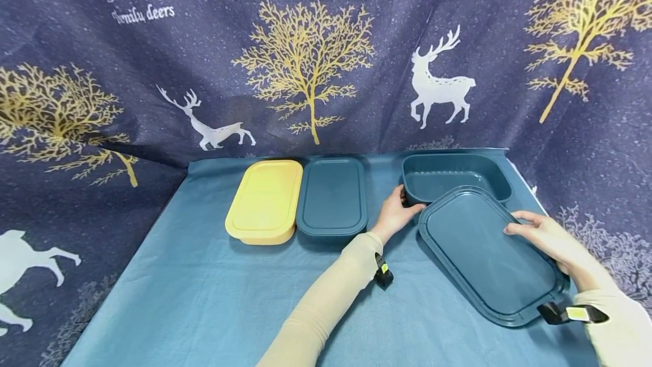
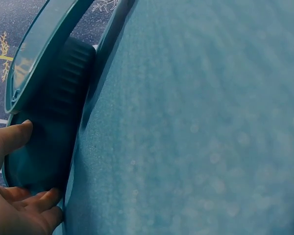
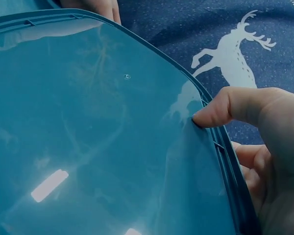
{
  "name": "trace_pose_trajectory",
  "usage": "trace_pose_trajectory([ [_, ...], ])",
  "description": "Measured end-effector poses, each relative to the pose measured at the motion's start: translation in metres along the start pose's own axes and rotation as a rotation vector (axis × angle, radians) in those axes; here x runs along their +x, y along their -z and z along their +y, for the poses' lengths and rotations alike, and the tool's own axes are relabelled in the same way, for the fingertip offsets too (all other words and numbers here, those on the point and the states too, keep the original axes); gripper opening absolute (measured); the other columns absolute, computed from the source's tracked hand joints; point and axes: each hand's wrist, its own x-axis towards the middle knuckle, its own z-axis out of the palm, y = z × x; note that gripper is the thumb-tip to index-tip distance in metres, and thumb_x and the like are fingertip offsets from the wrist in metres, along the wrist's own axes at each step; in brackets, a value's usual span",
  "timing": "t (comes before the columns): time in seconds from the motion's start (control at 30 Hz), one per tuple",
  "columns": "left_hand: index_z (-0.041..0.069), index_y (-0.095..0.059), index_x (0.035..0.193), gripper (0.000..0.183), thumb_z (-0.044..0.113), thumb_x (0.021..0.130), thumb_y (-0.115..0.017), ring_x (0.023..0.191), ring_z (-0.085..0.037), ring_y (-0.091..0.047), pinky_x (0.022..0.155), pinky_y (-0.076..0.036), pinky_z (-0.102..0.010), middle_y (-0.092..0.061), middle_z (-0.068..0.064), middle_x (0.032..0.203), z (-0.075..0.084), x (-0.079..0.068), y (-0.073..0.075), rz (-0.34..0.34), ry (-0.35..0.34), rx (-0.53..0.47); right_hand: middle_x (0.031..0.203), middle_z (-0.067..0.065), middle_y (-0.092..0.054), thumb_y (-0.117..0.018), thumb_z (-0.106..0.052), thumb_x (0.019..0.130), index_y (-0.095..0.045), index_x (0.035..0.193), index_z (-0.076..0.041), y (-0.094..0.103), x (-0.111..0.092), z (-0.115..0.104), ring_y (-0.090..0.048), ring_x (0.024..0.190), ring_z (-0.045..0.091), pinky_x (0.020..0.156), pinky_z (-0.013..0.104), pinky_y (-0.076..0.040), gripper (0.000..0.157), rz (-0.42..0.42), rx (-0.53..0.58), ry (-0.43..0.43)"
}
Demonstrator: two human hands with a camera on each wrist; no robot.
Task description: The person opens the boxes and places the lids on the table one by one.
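Note:
An uncovered dark teal food container (image 1: 453,164) stands at the back right of the table. My left hand (image 1: 397,212) holds its near left corner. In the left wrist view the thumb lies against the container's wall (image 2: 44,156) and the other fingers curl at its end. My right hand (image 1: 552,240) grips a matching teal lid (image 1: 489,254) by its right long edge, thumb on the face and fingers beneath. The lid slants in front of the container and overlaps its near rim. In the right wrist view, light reflects off the lid's glossy face (image 3: 112,132).
Left of my left hand are two lidded containers side by side, one teal (image 1: 333,197) and one yellow (image 1: 267,200). A blue cloth (image 1: 204,299) covers the table. Behind it hangs a dark curtain (image 1: 387,21) printed with deer and trees.

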Motion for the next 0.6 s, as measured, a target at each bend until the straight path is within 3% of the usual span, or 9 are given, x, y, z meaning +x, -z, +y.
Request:
trace_pose_trajectory([
  [0.07, 0.01, -0.041, 0.154, 0.077, 0.036, 0.091, -0.078, 0.125, -0.02, -0.058, 0.098, -0.05, -0.031, -0.059, -0.008, 0.138, -0.0002, 0.0, 0.0003, 0.001, 0.003, -0.003, 0.14, 0.044, -0.039, -0.056, -0.034, 0.102, -0.03, 0.148, 0.015, -0.0007, 0.0002, 0.0006, -0.058, 0.095, 0.012, 0.074, 0.033, -0.053, 0.072, -0.007, -0.007, -0.009],
  [0.17, 0.01, -0.04, 0.154, 0.077, 0.036, 0.091, -0.077, 0.126, -0.02, -0.057, 0.098, -0.05, -0.031, -0.059, -0.008, 0.14, 0.0, -0.0004, 0.001, -0.001, 0.006, -0.005, 0.142, 0.044, -0.037, -0.056, -0.034, 0.103, -0.029, 0.148, 0.016, -0.0014, 0.0002, 0.0015, -0.061, 0.104, 0.028, 0.077, 0.036, -0.052, 0.073, -0.015, -0.022, -0.014],
  [0.3, 0.01, -0.04, 0.154, 0.077, 0.036, 0.091, -0.077, 0.126, -0.02, -0.057, 0.098, -0.05, -0.03, -0.058, -0.008, 0.14, 0.0007, -0.0007, 0.0014, -0.003, 0.009, -0.01, 0.145, 0.045, -0.032, -0.055, -0.035, 0.103, -0.027, 0.149, 0.017, -0.0022, -0.0001, 0.002, -0.05, 0.12, 0.051, 0.085, 0.046, -0.05, 0.074, -0.026, -0.029, -0.019],
  [0.5, 0.011, -0.041, 0.154, 0.077, 0.037, 0.091, -0.077, 0.126, -0.02, -0.057, 0.096, -0.051, -0.03, -0.058, -0.008, 0.14, 0.0003, -0.0009, 0.0009, -0.008, 0.013, -0.024, 0.145, 0.045, -0.029, -0.054, -0.036, 0.103, -0.025, 0.149, 0.017, -0.0017, -0.0015, 0.0038, -0.042, 0.124, 0.058, 0.088, 0.057, -0.048, 0.075, -0.045, -0.026, -0.031],
  [0.6, 0.012, -0.04, 0.154, 0.078, 0.038, 0.091, -0.077, 0.126, -0.02, -0.057, 0.096, -0.051, -0.03, -0.058, -0.008, 0.14, -0.0006, -0.0007, 0.0001, -0.009, 0.017, -0.026, 0.143, 0.045, -0.034, -0.054, -0.034, 0.103, -0.029, 0.147, 0.016, -0.0017, -0.0022, 0.0047, -0.051, 0.118, 0.053, 0.085, 0.053, -0.05, 0.072, -0.047, -0.029, -0.022],
])
